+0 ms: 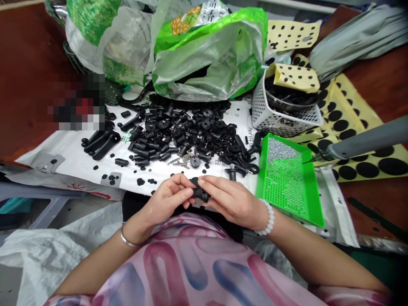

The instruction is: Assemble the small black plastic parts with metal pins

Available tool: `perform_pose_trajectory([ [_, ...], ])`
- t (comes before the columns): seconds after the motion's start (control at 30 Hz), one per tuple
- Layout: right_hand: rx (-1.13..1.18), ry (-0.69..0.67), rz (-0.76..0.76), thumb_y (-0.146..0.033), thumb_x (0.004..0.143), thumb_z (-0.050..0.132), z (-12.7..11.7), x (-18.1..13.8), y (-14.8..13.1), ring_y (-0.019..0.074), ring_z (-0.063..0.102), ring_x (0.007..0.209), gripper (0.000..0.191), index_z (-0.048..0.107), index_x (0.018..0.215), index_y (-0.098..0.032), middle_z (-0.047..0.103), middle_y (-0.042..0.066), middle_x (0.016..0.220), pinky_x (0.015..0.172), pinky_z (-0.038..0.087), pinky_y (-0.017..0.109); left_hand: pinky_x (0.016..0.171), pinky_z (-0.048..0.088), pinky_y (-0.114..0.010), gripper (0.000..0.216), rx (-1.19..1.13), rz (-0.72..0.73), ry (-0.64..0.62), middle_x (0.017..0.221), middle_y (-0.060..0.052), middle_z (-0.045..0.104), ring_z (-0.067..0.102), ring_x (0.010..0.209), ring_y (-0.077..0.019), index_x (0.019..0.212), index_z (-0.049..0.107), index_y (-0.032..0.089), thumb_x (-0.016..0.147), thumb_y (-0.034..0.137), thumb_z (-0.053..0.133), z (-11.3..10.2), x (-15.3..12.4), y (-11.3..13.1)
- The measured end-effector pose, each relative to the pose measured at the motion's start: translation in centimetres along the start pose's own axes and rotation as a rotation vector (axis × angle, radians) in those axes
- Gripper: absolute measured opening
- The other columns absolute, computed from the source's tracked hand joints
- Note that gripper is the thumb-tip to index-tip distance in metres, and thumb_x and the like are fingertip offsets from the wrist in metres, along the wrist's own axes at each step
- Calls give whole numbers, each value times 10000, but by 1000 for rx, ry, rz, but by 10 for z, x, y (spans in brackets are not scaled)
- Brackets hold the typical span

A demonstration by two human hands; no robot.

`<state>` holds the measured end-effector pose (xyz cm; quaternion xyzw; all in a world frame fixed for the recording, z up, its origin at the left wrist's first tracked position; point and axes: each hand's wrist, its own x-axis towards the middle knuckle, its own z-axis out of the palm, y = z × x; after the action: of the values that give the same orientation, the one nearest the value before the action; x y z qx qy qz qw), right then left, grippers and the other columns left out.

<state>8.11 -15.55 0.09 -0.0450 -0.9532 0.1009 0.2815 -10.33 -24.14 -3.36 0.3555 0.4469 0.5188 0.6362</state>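
In the head view, the left hand [174, 194] and right hand [234, 199] meet in front of the body, thumb and fingertips of both closed on one small black part [200, 194]. Left fingers pinch one side, right fingers lie over the other; such a two-sided hold probably keeps so small a piece from turning. How far the hidden fingertips wrap beneath it, I cannot tell.

Just beyond the fingers spreads a pile [178, 127] of black parts on a white sack [76, 153], likely heaped there for short reach. Metal clips [181, 163] lie at its near edge, close to the fingertips. Left of the fingers, several handles [102, 144] lie together, apparently kept apart by kind.

Right of the fingers sits a green tray [315, 193]; its silver bits [282, 151] gather at the far end, and its walls presumably stop them scattering. A screwdriver [366, 138] points in over the tray's right side, untouched by either hand. Farther off stands a basket [270, 108], beside dotted sheets [363, 170].
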Motion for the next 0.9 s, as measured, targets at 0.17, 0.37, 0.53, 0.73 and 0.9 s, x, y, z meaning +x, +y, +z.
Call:
perform_pose_trajectory([
  [0.17, 21, 24, 168, -383, 891, 493, 14, -1, -4, 175, 639, 761, 380, 579, 1039, -45, 666, 152, 871, 639, 535, 253, 532, 416, -181, 224, 52, 60, 75, 640, 36, 548, 516, 542, -60, 818, 517, 149, 759, 329, 637, 7, -4, -4],
  [0.37, 107, -76, 483, -573, 837, 450, 9, 5, -6, 117, 556, 500, 487, 629, 756, -128, 599, 36, 588, 477, 444, 215, 564, 416, -189, 237, 123, 148, 135, 718, 16, 575, 516, 586, -62, 824, 512, 153, 749, 333, 646, 10, -1, -4],
  [0.53, 23, -62, 263, -488, 854, 498, 7, -3, -1, 245, 627, 913, 477, 546, 1151, -118, 627, 180, 1070, 759, 526, 357, 515, 396, -191, 315, 53, 54, 95, 619, 23, 553, 493, 513, -63, 820, 468, 155, 756, 428, 611, 11, 5, -2],
  [0.73, 742, -207, 887, -506, 900, 363, 21, 4, 0, 83, 501, 381, 427, 569, 814, -142, 591, 12, 571, 338, 404, 177, 638, 458, -269, 103, 676, 479, 197, 757, -31, 576, 558, 680, -132, 889, 489, 173, 870, 267, 450, 11, 0, -16],
  [0.9, 1356, -304, 1295, -592, 781, 497, 26, 12, -2, 41, 375, 261, 471, 537, 700, -130, 526, -34, 446, 236, 288, 138, 651, 483, -288, 133, 1101, 917, 213, 772, -61, 582, 562, 720, -163, 944, 480, 166, 863, 111, 391, 6, 3, -25],
])
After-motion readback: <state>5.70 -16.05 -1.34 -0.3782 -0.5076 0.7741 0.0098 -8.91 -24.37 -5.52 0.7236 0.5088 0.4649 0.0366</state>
